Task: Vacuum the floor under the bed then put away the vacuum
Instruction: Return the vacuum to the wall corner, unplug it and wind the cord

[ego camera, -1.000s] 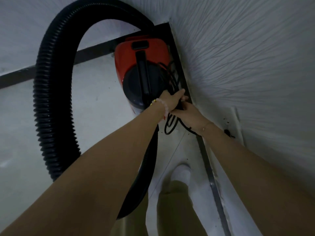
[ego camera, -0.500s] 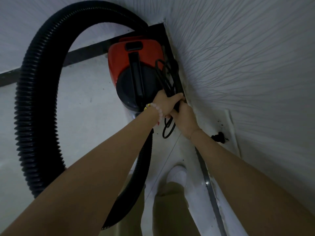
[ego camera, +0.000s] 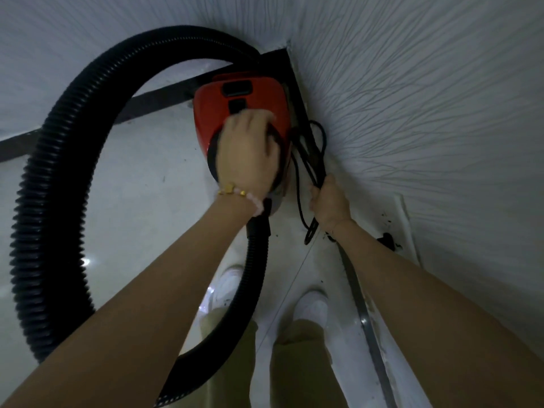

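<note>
A red and black canister vacuum (ego camera: 259, 98) stands on the pale floor in the corner where two walls meet. Its thick black ribbed hose (ego camera: 47, 184) arcs from the vacuum's far end round to the left and back down between my arms. My left hand (ego camera: 247, 154) lies on top of the vacuum, over its black handle; whether it grips the handle I cannot tell. My right hand (ego camera: 328, 201) is shut on the bundled black power cord (ego camera: 313, 148), held beside the vacuum against the wall.
A textured pale wall (ego camera: 412, 113) runs along the right, with a black skirting strip (ego camera: 153, 98) at the back. A dark wall socket (ego camera: 387, 240) sits low on the right wall. My white shoes (ego camera: 312, 307) stand on the floor just below the vacuum.
My left hand has left the cord bundle and moved up onto the top of the vacuum. My right hand keeps hold of the cord.
</note>
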